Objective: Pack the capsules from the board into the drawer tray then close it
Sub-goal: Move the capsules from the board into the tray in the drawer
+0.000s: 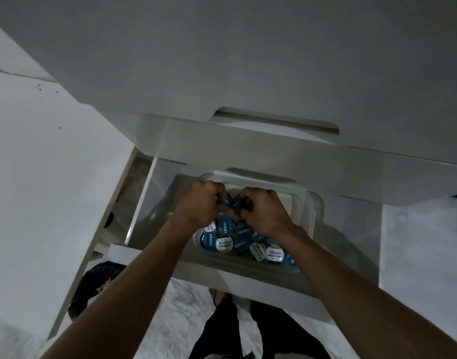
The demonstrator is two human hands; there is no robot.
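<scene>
Now both hands hover over the clear plastic drawer tray (315, 211): left hand (199, 206) and right hand (264, 213) each curl fingers tight around blue foil-topped capsules (230, 202), more heaped below.

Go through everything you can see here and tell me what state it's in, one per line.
Drawer: pulled open.
Tray: sitting inside the drawer, partly filled.
Capsules: piled loose in the tray, lids facing up.
Left hand: over the tray, fingers curled round blue capsules.
Right hand: over the tray, fingers curled round capsules.
Upper drawer: closed.
</scene>
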